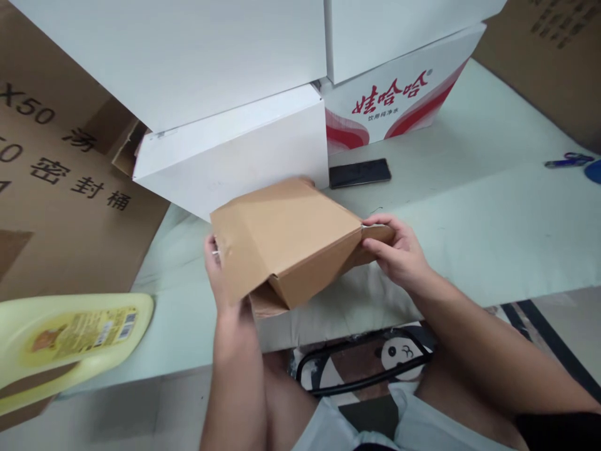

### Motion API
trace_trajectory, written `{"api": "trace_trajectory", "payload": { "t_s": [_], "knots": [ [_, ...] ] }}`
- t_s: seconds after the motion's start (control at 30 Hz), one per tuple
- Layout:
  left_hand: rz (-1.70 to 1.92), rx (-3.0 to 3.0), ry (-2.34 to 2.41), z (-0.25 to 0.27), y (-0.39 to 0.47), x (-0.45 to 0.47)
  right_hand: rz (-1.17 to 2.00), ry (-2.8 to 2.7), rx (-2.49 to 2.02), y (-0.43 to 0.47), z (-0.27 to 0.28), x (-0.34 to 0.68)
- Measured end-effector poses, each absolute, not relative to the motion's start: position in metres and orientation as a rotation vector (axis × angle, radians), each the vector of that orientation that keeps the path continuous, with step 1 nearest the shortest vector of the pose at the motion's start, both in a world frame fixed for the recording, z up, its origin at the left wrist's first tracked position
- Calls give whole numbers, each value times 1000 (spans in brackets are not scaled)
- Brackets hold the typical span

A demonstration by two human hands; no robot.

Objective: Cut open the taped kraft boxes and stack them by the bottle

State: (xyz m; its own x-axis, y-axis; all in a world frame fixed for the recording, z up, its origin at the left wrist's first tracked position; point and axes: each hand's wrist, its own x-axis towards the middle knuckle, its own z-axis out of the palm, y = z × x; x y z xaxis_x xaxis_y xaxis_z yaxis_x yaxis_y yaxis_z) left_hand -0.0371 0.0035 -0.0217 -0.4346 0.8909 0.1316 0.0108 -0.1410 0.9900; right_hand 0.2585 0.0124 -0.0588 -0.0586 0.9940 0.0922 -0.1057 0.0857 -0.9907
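A small brown cardboard box with loose end flaps is tilted above the front of the pale green tabletop. My right hand grips a flap at its right end, thumb in front and fingers behind. My left hand is at the left end, largely covered by a wide flap; a few fingertips curl round the edge there. Something small and white shows by those fingertips, too small to name. The inside of the box is hidden from me.
White cartons are stacked at the back, one with red print. Before them lies a black phone. Large brown cartons stand left and far right. A yellow bottle is at front left, purple-handled scissors at right.
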Motion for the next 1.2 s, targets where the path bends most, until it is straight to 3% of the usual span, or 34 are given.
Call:
{"api": "trace_trajectory", "payload": {
  "t_s": [0.13, 0.33, 0.6, 0.77, 0.87, 0.93, 1.2],
  "knots": [
    [1499, 1255, 1421, -14, -12, -42, 1142, -1217, -1096, 16, -61, 264],
    [791, 1692, 1138, 6, -35, -41, 1076, -1248, -1123, 13, -51, 261],
    [512, 1832, 729, 44, -30, -34, 947, -1086, -1221, 20, -53, 260],
    [723, 1659, 887, 35, -27, -60, 955, -1107, -1209, 21, -55, 264],
    [1547, 1232, 1400, 13, -16, -75, 952, -1079, -1225, 22, -55, 265],
    [1778, 1120, 1501, -4, -5, -78, 944, -1077, -1246, 23, -55, 265],
    [1351, 1033, 1673, -45, 4, -64, 979, -1099, -1264, 23, -63, 268]
  ]
}}
